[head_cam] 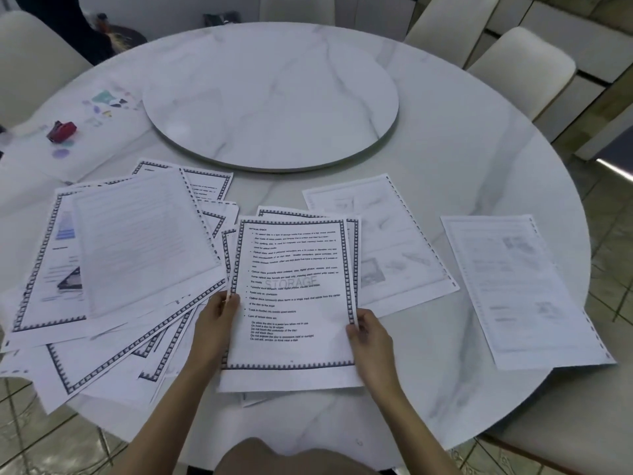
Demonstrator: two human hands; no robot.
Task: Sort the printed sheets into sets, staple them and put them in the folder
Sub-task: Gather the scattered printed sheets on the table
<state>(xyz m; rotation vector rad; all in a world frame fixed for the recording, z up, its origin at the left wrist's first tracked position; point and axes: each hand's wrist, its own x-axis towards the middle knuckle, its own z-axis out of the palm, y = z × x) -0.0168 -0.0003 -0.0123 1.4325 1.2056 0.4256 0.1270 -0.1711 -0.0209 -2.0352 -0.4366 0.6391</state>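
A printed sheet with a dark patterned border and a faint "STORAGE" watermark point(294, 289) lies in front of me on top of a few similar sheets. My left hand point(219, 317) pinches its left edge. My right hand point(368, 332) pinches its right edge near the bottom. A fanned heap of bordered sheets point(113, 269) spreads across the left of the table. Two pale sheets with dashed edges lie to the right, one point(387, 234) beside the held sheet and one point(524, 289) near the table's right rim. A red stapler point(61, 131) sits at the far left on a translucent folder point(51, 149) with coloured marks.
The round white marble table point(462, 166) carries a raised turntable disc point(270, 101) at its middle. Pale upholstered chairs point(524, 63) stand around the far and right sides. Tiled floor shows below the table's near edge.
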